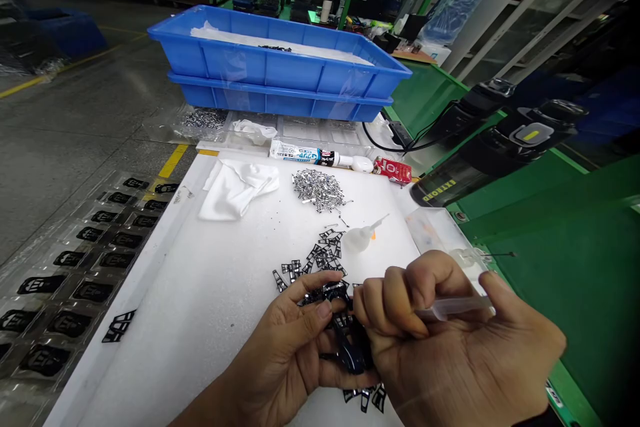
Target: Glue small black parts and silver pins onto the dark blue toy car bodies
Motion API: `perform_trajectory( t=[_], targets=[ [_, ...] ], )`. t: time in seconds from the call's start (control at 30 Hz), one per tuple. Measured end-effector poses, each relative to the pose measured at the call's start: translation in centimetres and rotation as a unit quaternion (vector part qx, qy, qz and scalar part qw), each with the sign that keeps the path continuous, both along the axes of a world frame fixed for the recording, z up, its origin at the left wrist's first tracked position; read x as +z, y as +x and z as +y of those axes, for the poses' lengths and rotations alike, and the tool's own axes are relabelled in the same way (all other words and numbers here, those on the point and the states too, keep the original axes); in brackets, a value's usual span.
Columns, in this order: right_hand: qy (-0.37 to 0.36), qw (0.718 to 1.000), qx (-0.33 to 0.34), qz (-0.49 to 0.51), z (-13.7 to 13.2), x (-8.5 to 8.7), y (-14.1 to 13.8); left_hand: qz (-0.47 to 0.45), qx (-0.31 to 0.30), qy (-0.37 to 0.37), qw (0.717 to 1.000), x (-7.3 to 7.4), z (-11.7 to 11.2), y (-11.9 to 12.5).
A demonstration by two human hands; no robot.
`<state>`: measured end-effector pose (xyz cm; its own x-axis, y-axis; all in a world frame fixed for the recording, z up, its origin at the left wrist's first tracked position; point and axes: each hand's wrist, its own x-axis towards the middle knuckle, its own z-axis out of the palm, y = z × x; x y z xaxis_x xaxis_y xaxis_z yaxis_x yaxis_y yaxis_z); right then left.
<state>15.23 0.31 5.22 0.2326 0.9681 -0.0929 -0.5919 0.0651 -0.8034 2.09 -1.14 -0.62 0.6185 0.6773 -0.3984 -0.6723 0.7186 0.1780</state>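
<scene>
My left hand [285, 347] grips a glossy black moulded part [353, 347] low in the view. My right hand [450, 340] holds a clear plastic syringe [453, 308] between its fingers, and its fingertips press against the black part. Loose black lattice pieces [323, 253] lie scattered on the white work board [175, 320] just above my hands. Farther up are a heap of small silver metal pieces [317, 190], a small translucent nozzle bottle [359, 238] and a white adhesive tube [315, 155]. A crumpled white cloth [237, 190] rests to the left.
Stacked blue plastic crates [275, 60] stand beyond the board. A clear tray of black parts [75, 267] lies to the left, above a concrete floor with yellow lines [173, 161]. A green bench [565, 267] runs along the right, with a black cylindrical tool [500, 137] and cables.
</scene>
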Motion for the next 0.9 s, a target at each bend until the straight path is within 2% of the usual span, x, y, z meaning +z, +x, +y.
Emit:
perform_trajectory(
  t=[0.7, 0.9],
  targets=[
    [0.012, 1.0, -0.008, 0.004, -0.32, 0.11, -0.04, 0.004, -0.001, 0.013, 1.0, -0.08, 0.11, 0.01],
    [0.029, 0.998, -0.044, -0.024, -0.7, 0.5, -0.87, 0.001, 0.003, 0.02, 1.0, 0.09, 0.02, -0.08]
  ],
)
